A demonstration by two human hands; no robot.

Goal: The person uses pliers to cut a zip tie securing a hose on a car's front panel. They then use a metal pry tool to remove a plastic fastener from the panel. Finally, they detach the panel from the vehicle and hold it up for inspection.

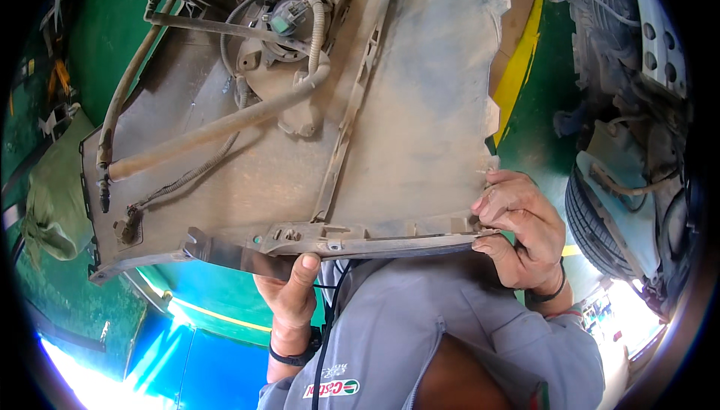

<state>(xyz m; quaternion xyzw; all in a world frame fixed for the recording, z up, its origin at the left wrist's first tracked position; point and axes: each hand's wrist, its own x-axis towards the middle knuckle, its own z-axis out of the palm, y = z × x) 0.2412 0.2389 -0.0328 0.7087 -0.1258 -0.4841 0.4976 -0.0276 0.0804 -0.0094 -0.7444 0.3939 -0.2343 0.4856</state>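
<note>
A large dusty car bumper cover (427, 95) fills the middle of the view, its inner side facing up and its near edge close to my body. My left hand (289, 290) grips that near edge from below, thumb on top and the other fingers partly hidden under it. At the right end of the edge, my right hand (521, 230) pinches the corner between thumb and bent fingers. A round lamp (289, 24) with a green connector is fixed to the bumper's far part. A brown hose (225, 129) and a thin corrugated wiring harness (195, 174) run across its left half.
On the right stand a car's exposed front parts, with a tyre (596, 219) and a perforated metal bar (660, 39). Green cloth (56, 185) hangs at the left. The green floor (112, 58) carries a yellow stripe (521, 65). A black cable (328, 335) hangs before my grey clothing.
</note>
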